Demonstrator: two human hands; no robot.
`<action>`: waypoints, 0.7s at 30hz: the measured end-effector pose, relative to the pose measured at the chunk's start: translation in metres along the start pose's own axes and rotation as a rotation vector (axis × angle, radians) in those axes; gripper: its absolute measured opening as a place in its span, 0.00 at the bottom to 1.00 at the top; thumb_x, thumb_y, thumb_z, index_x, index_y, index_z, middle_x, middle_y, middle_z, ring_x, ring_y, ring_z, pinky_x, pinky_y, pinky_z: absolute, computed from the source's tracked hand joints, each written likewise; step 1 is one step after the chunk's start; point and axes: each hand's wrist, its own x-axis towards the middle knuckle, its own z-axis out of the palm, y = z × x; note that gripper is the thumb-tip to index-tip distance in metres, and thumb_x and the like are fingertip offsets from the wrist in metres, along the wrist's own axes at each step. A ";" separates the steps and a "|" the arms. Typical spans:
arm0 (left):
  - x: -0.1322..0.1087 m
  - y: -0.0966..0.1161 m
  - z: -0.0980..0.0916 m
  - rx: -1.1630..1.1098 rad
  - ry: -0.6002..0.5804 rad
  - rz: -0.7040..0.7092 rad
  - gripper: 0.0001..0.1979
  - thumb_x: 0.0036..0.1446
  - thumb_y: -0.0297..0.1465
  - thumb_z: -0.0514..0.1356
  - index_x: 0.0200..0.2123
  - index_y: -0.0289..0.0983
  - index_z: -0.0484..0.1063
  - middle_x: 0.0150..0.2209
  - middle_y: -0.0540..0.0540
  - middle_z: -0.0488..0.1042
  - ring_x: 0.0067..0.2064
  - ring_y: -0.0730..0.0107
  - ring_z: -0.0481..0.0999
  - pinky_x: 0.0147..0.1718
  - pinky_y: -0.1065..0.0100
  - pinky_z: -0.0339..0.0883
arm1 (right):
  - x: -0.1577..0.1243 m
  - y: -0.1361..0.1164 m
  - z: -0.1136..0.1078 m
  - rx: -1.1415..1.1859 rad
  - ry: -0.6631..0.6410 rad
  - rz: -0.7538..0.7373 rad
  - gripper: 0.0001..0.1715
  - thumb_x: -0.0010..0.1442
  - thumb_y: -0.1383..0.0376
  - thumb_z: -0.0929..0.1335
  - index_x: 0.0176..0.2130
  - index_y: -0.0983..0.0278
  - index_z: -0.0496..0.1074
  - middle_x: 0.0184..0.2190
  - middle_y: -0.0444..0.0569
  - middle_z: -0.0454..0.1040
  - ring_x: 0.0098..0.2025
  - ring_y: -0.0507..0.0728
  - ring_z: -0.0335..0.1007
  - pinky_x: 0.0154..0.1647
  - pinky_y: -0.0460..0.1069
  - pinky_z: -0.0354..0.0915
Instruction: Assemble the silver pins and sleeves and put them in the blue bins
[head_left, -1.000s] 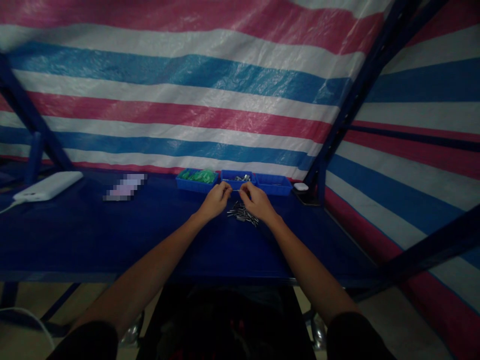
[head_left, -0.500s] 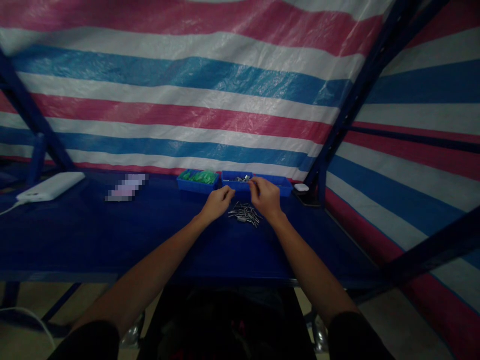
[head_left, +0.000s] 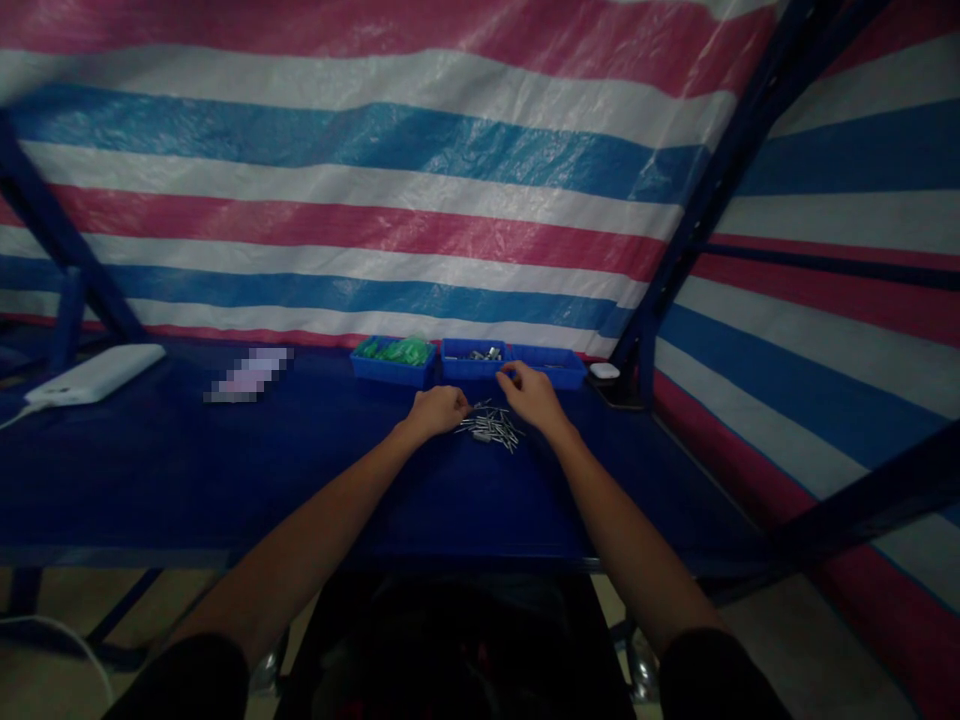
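A loose pile of thin metal pins (head_left: 491,428) lies on the blue table, with a wider metal piece at its near side. My left hand (head_left: 439,408) is at the pile's left edge, fingertips pinched together; what they hold, if anything, is too small to make out. Just beyond the pile, my right hand (head_left: 529,390) is raised before the blue bins, its thumb and fingers curled together. Nothing I can name shows in that pinch. Small metal parts (head_left: 487,355) lie in the middle blue bin (head_left: 465,370), close behind my hands.
A blue bin (head_left: 390,374) of green plastic pieces stands left of the middle bin, another blue bin (head_left: 566,376) right. A white case (head_left: 604,370) sits by a dark flat object (head_left: 619,397). Farther left is a white corded device (head_left: 97,375). Blue frame posts border the table (head_left: 262,480).
My left hand has come down and nearer to me, to the edge of the pins. My right hand has drawn slightly back from the middle bin. The view has shifted a little.
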 end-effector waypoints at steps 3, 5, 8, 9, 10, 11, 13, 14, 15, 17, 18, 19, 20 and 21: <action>-0.004 -0.007 -0.006 0.003 -0.018 -0.019 0.10 0.52 0.36 0.53 0.32 0.40 0.72 0.34 0.45 0.76 0.38 0.60 0.74 0.35 0.64 0.63 | -0.004 -0.018 0.009 0.048 -0.076 -0.144 0.14 0.59 0.60 0.60 0.39 0.62 0.70 0.24 0.44 0.70 0.26 0.52 0.65 0.28 0.45 0.56; -0.007 -0.012 -0.011 -0.014 -0.021 -0.019 0.10 0.53 0.36 0.52 0.33 0.39 0.71 0.34 0.44 0.76 0.37 0.61 0.74 0.34 0.66 0.63 | -0.007 -0.023 0.013 0.053 -0.105 -0.199 0.11 0.58 0.62 0.61 0.38 0.63 0.70 0.24 0.44 0.70 0.26 0.51 0.64 0.28 0.45 0.56; -0.009 -0.016 -0.016 -0.069 -0.004 0.010 0.12 0.56 0.34 0.48 0.31 0.37 0.71 0.33 0.45 0.76 0.36 0.66 0.73 0.33 0.70 0.63 | -0.009 -0.025 0.014 0.032 -0.134 -0.262 0.07 0.56 0.66 0.64 0.36 0.63 0.69 0.26 0.44 0.69 0.28 0.51 0.63 0.29 0.45 0.56; -0.009 -0.016 -0.017 -0.088 0.009 0.018 0.13 0.57 0.34 0.47 0.30 0.37 0.70 0.32 0.45 0.75 0.35 0.67 0.73 0.32 0.70 0.62 | -0.010 -0.025 0.015 0.026 -0.142 -0.274 0.06 0.55 0.66 0.64 0.35 0.63 0.69 0.26 0.44 0.68 0.28 0.51 0.63 0.29 0.45 0.55; -0.008 -0.016 -0.018 -0.104 0.027 0.026 0.15 0.57 0.33 0.46 0.28 0.36 0.70 0.30 0.45 0.75 0.34 0.67 0.73 0.32 0.71 0.62 | -0.010 -0.026 0.014 0.021 -0.147 -0.282 0.05 0.55 0.67 0.64 0.34 0.63 0.69 0.26 0.44 0.68 0.28 0.50 0.62 0.29 0.45 0.55; -0.008 -0.015 -0.019 -0.116 0.047 0.033 0.16 0.57 0.33 0.45 0.27 0.36 0.69 0.29 0.45 0.75 0.33 0.68 0.72 0.31 0.71 0.62 | -0.011 -0.026 0.014 0.018 -0.152 -0.288 0.04 0.55 0.67 0.65 0.34 0.63 0.69 0.26 0.44 0.68 0.28 0.50 0.62 0.30 0.45 0.55; -0.009 -0.012 -0.020 -0.138 0.081 0.049 0.17 0.58 0.32 0.44 0.24 0.36 0.68 0.26 0.46 0.73 0.30 0.68 0.71 0.30 0.71 0.61 | -0.011 -0.028 0.013 0.009 -0.151 -0.300 0.03 0.55 0.67 0.65 0.33 0.62 0.68 0.26 0.43 0.67 0.29 0.51 0.62 0.30 0.45 0.55; -0.009 -0.011 -0.021 -0.148 0.098 0.057 0.17 0.58 0.32 0.44 0.23 0.36 0.67 0.25 0.47 0.73 0.29 0.68 0.71 0.29 0.71 0.60 | -0.011 -0.029 0.013 0.004 -0.146 -0.308 0.03 0.55 0.67 0.65 0.33 0.62 0.68 0.27 0.43 0.67 0.29 0.51 0.62 0.30 0.45 0.55; -0.010 -0.010 -0.021 -0.158 0.115 0.065 0.17 0.58 0.33 0.44 0.22 0.36 0.66 0.24 0.47 0.72 0.28 0.69 0.70 0.29 0.71 0.60 | -0.012 -0.029 0.012 -0.001 -0.135 -0.312 0.03 0.55 0.67 0.65 0.34 0.62 0.68 0.27 0.44 0.68 0.29 0.51 0.62 0.31 0.45 0.55; -0.010 -0.009 -0.022 -0.175 0.153 0.080 0.18 0.58 0.34 0.43 0.21 0.37 0.64 0.22 0.48 0.70 0.27 0.69 0.69 0.29 0.70 0.59 | -0.012 -0.031 0.011 -0.006 -0.106 -0.308 0.06 0.55 0.67 0.64 0.37 0.62 0.67 0.28 0.44 0.68 0.29 0.51 0.62 0.32 0.45 0.56; -0.010 -0.009 -0.023 -0.183 0.170 0.089 0.18 0.58 0.34 0.43 0.21 0.37 0.64 0.22 0.48 0.70 0.27 0.69 0.69 0.29 0.70 0.58 | -0.012 -0.031 0.011 -0.007 -0.089 -0.301 0.09 0.55 0.66 0.64 0.39 0.62 0.66 0.29 0.44 0.69 0.30 0.52 0.63 0.32 0.46 0.56; -0.010 -0.010 -0.023 -0.192 0.181 0.099 0.19 0.58 0.35 0.43 0.20 0.37 0.63 0.21 0.49 0.69 0.27 0.69 0.69 0.29 0.70 0.58 | -0.012 -0.031 0.010 -0.011 -0.075 -0.298 0.10 0.56 0.66 0.64 0.41 0.62 0.65 0.29 0.44 0.69 0.30 0.52 0.63 0.32 0.46 0.56; -0.009 -0.010 -0.022 -0.200 0.189 0.109 0.19 0.59 0.35 0.42 0.20 0.37 0.62 0.21 0.49 0.69 0.27 0.69 0.69 0.30 0.70 0.58 | -0.012 -0.031 0.010 -0.016 -0.062 -0.296 0.11 0.56 0.66 0.64 0.42 0.62 0.65 0.30 0.44 0.69 0.30 0.52 0.63 0.32 0.46 0.56; -0.009 -0.010 -0.022 -0.208 0.193 0.120 0.19 0.59 0.35 0.42 0.20 0.37 0.62 0.21 0.49 0.68 0.28 0.69 0.69 0.30 0.70 0.58 | -0.012 -0.031 0.010 -0.022 -0.050 -0.295 0.12 0.57 0.66 0.63 0.43 0.61 0.64 0.30 0.44 0.69 0.31 0.52 0.64 0.32 0.46 0.56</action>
